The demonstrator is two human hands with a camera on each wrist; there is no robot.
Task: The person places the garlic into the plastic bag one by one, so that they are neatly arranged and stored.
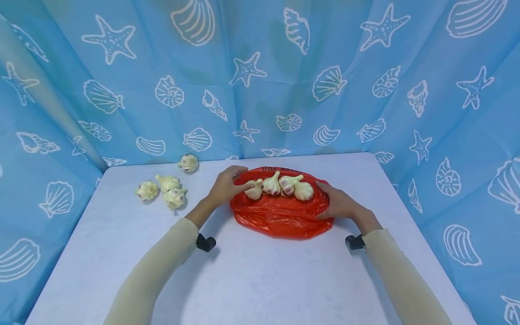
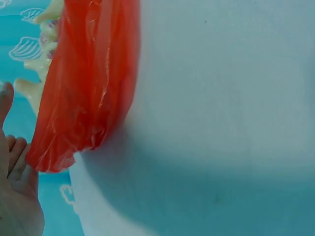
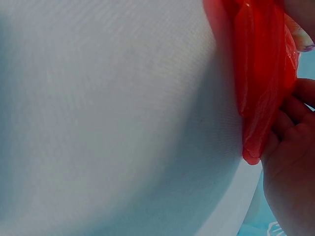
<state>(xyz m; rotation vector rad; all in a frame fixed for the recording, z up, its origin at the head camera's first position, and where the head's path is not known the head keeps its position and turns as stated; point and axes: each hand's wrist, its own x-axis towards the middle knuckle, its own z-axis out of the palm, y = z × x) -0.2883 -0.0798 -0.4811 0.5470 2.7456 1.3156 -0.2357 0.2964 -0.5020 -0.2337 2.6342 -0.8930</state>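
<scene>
A red plastic bag (image 1: 280, 221) lies on the table with several garlic bulbs (image 1: 271, 184) in a row on its far half. At the bag's left edge is my left hand (image 1: 225, 186), its thumb stretched toward the leftmost bulb. In the left wrist view that hand's fingers (image 2: 17, 152) lie loosely beside the bag's edge. My right hand (image 1: 339, 203) touches the bag's right side, thumb and forefinger spread wide. The right wrist view shows its fingers (image 3: 290, 113) against the red plastic; part of the hand is out of frame.
Left of the bag, several more garlic bulbs (image 1: 168, 183) lie in a loose group, and a single bulb (image 1: 188, 163) sits near the table's back edge. A blue curtain (image 1: 264, 108) with shell prints hangs behind and beside the white table (image 1: 284, 280).
</scene>
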